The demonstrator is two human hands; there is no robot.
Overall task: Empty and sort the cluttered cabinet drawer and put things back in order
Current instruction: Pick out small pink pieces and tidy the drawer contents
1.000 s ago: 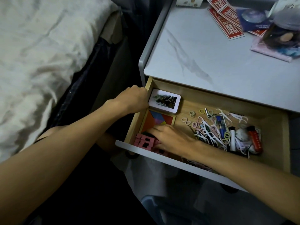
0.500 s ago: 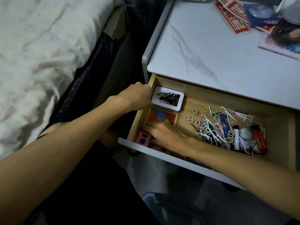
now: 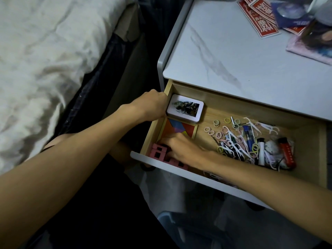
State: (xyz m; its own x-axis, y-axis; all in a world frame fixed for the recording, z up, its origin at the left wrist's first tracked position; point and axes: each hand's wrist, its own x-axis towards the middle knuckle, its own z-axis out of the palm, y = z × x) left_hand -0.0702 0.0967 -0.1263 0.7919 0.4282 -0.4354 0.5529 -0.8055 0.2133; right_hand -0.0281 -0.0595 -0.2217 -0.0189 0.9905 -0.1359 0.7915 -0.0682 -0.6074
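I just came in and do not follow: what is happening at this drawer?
A person is working in the open drawer. The right hand reaches into its front left corner, onto the pink blocks beside the coloured puzzle. The left hand is curled at the left wall, next to the white tin; what it grips is hidden. Floss picks, hair ties and a lighter lie loose on the right.

top (image 3: 233, 60): pale grey, dark marble veins | drawer (image 3: 305, 177): light wood, white front | tin (image 3: 185, 107): white, dark photo on lid | puzzle (image 3: 179, 127): orange, blue, purple, yellow | blocks (image 3: 158, 153): pink, black square holes | ties (image 3: 212, 132): pink, yellow-green | picks (image 3: 251, 125): white | pen (image 3: 248, 135): blue | lighter (image 3: 287, 153): red | cards (image 3: 260, 20): red, white characters | sheet (image 3: 45, 51): off-white
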